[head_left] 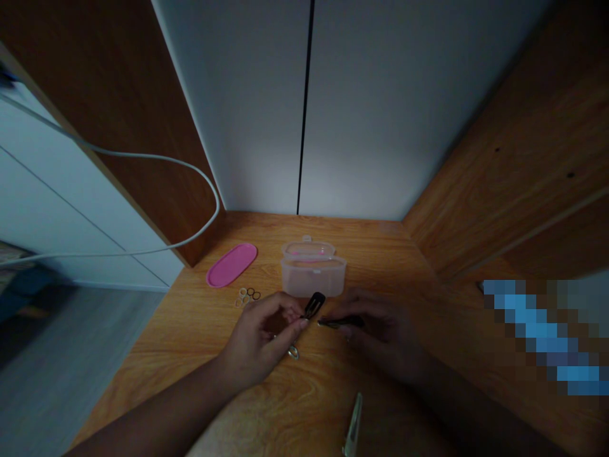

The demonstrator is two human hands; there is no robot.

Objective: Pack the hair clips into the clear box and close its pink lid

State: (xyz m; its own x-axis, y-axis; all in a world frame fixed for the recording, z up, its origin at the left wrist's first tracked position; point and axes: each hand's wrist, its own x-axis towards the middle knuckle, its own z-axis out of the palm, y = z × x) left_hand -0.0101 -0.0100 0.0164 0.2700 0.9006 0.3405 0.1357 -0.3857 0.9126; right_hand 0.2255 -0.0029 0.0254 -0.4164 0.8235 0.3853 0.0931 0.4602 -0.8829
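Between the thumb and fingers of my left hand (259,339) is a black snap hair clip (314,305), its wide end tilted up and to the right. My right hand (383,333) pinches a second dark hair clip (349,322), which lies nearly level and points left toward the first one. The two clips are close but apart. Under my left hand a small silvery clip (294,351) lies on the table, partly hidden by the fingers. Just behind both hands stands a clear plastic box (313,279) with its lid (309,248) swung back.
A pink oval tray (232,265) and several small hair ties (247,296) lie on the left of the wooden table (266,406). Near the front edge is a pale long clip (353,425). A white cable (162,157) loops at left; wooden panels flank the table.
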